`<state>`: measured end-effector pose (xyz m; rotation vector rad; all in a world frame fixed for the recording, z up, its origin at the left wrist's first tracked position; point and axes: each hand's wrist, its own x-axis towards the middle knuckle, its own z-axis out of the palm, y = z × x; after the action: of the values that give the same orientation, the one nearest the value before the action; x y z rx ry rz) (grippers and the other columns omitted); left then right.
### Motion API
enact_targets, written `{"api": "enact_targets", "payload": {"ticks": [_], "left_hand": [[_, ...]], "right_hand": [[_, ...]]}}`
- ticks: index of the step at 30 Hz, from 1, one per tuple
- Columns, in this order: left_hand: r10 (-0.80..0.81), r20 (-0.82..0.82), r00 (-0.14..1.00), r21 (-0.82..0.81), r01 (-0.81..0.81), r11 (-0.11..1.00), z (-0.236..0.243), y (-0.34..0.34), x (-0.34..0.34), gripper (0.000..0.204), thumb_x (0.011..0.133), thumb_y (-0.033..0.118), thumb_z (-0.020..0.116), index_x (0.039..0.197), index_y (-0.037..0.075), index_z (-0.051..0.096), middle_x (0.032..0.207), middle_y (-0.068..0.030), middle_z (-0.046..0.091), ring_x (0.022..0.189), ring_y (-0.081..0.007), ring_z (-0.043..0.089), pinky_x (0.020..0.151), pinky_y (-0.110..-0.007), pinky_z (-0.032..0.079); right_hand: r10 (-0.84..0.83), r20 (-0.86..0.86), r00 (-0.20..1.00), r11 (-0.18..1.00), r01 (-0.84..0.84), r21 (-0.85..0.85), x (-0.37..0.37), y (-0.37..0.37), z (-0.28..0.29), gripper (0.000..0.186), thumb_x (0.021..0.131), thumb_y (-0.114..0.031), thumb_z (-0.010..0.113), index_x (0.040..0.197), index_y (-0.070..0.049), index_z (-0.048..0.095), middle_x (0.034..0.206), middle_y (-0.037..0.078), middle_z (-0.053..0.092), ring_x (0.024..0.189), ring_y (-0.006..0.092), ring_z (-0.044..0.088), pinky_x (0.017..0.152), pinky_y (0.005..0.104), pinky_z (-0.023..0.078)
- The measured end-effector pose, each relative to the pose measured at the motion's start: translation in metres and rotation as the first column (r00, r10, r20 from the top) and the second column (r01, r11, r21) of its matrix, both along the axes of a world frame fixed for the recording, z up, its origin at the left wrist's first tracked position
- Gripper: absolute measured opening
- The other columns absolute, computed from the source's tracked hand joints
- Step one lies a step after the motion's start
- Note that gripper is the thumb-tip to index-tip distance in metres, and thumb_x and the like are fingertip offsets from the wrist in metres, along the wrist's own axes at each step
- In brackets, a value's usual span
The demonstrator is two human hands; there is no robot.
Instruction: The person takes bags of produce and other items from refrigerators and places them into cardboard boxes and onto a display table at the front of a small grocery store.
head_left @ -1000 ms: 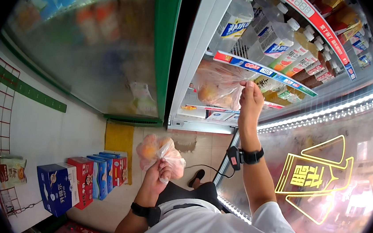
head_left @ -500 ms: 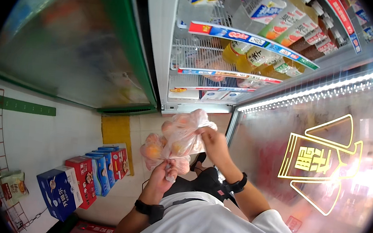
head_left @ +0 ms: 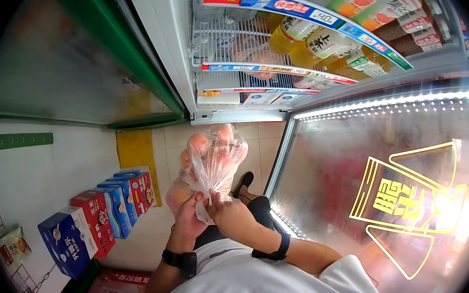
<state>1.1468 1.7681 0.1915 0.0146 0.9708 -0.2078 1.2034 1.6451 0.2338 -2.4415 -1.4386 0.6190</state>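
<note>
A clear plastic bag (head_left: 219, 159) of round pinkish-orange fruit hangs in front of my body, its gathered top toward me. The fingers of my left hand (head_left: 189, 219) are closed on the twisted plastic. Right beside it, my right hand (head_left: 230, 212) pinches the same gathered neck, and a loose tail of plastic sticks out between the two. More bagged fruit (head_left: 176, 193) bulges at the lower left, partly behind my left hand. Whether it belongs to a second bag, I cannot tell.
Ahead stands an open drinks fridge with yellow bottles (head_left: 318, 45) on wire shelves (head_left: 219, 36). Its glass door (head_left: 320, 182) swings out at right. A green-framed cabinet (head_left: 157, 78) is at left, above several snack boxes (head_left: 94, 218). My shoe (head_left: 243, 183) rests on the tiled floor.
My right hand has come down from the upper part of the bag to its neck, next to my left hand. The view has shifted slightly, and the bag hangs more stretched out.
</note>
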Motion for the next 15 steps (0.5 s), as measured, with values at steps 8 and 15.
{"api": "enact_targets", "payload": {"ticks": [8,15], "left_hand": [[0.185,0.075,0.980,-0.182,-0.169,0.969,-0.083,0.024,-0.020,0.023,0.091,0.017,0.040,0.069,0.013,0.036,0.062,0.0030,0.032,0.054,-0.0092,0.032,0.053,-0.025,0.034],[0.347,-0.126,0.929,-0.233,-0.367,0.900,-0.118,0.054,-0.050,0.026,0.091,0.016,0.040,0.066,0.014,0.037,0.058,0.0026,0.029,0.045,-0.0068,0.023,0.038,-0.020,0.021]], "right_hand": [[-0.023,-0.379,0.925,0.982,0.093,0.168,0.051,-0.018,-0.074,0.014,0.073,-0.014,0.055,0.085,-0.007,0.058,0.079,0.013,0.057,0.070,0.0319,0.059,0.063,0.0398,0.048],[-0.381,0.478,0.792,0.921,0.279,0.272,0.293,0.022,-0.128,0.034,0.077,-0.006,0.051,0.111,-0.003,0.052,0.107,0.021,0.055,0.077,0.0352,0.060,0.064,0.0425,0.051]]}}
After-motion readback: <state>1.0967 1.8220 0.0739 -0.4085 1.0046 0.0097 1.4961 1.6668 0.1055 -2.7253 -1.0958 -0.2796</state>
